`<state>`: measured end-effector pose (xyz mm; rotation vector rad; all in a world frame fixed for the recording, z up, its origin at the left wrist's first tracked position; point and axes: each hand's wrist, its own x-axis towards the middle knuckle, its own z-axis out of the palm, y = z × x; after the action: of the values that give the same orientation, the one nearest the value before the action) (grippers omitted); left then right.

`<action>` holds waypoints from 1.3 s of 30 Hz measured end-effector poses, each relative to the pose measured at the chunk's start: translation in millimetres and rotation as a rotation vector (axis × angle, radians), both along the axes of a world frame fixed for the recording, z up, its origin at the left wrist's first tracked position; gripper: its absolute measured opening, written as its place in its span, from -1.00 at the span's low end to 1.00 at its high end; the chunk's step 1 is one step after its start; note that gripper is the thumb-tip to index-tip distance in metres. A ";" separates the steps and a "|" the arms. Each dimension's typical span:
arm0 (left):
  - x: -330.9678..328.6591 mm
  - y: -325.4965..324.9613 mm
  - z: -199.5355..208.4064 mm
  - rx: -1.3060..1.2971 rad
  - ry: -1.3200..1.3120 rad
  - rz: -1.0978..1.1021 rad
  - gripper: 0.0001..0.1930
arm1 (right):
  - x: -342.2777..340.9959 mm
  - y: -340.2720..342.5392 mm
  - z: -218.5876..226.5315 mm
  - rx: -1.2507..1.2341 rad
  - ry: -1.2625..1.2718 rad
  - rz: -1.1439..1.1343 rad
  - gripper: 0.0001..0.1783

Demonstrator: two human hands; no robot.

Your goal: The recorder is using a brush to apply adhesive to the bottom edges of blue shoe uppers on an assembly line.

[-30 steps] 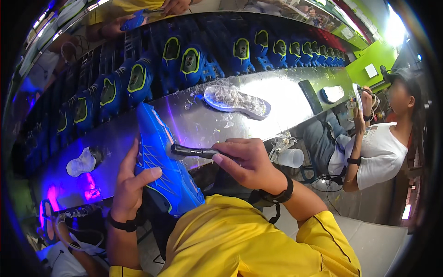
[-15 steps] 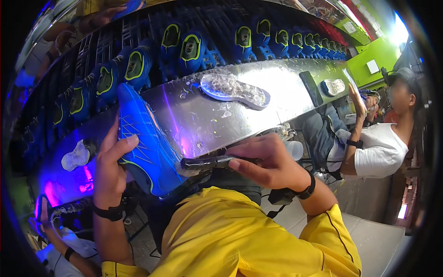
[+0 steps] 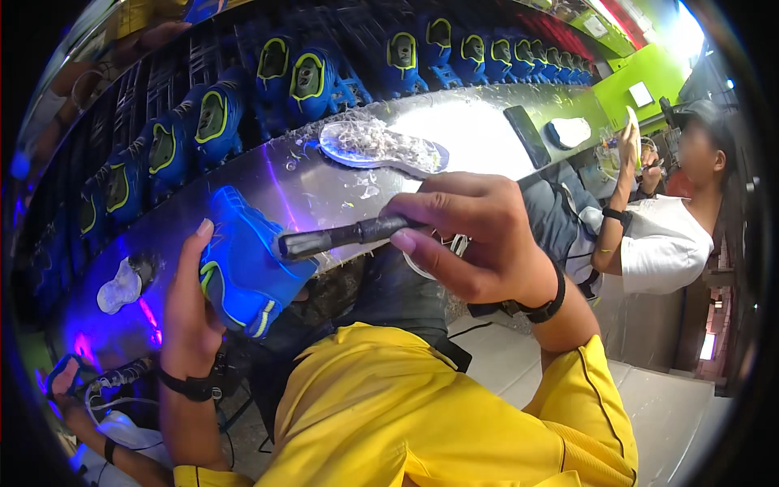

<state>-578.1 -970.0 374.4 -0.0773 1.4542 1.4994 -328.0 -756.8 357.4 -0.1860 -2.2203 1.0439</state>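
Observation:
My left hand [image 3: 191, 321] is closed around a blue sneaker [image 3: 247, 268] with lime-yellow edging, its thumb along the side of the shoe. The heel points down toward me and the toe end leans toward the bench. My right hand [image 3: 487, 235] pinches a dark, rod-shaped hand tool [image 3: 345, 237] between thumb and fingers. The tool's greyish end lies in front of the shoe's right side; whether it touches the shoe I cannot tell. Beyond my hands, a shoe sole [image 3: 381, 148] covered in pale shreds lies on the metal bench [image 3: 324, 195].
Blue shoes [image 3: 213, 118] stand in a long row on a dark rack behind the bench. A dark bar [image 3: 527, 134] and a white pad [image 3: 568, 132] lie at the bench's right. One person [image 3: 665, 243] sits at right; another person's arm [image 3: 122, 450] shows at lower left.
The shoe has turned in my left hand, so its heel side shows more and its laces less. The tool has lifted away from the shoe's lower edge and moved left across its side.

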 end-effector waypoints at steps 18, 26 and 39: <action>17.1 -24.9 -17.2 0.142 -0.683 -0.170 -0.11 | -14.9 25.3 -40.9 -0.108 0.268 0.020 -0.72; 23.0 -32.9 -33.2 0.224 -0.820 -0.109 -0.21 | -15.3 22.2 -59.7 -0.186 0.277 0.022 -0.70; 23.9 -23.4 -40.7 0.034 -0.424 -0.108 -0.18 | 4.3 19.7 -63.6 -0.221 0.229 -0.118 -0.77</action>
<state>-554.2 -993.4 333.7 -0.2749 1.0746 1.3218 -323.7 -737.1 293.8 -0.2762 -1.8672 1.1815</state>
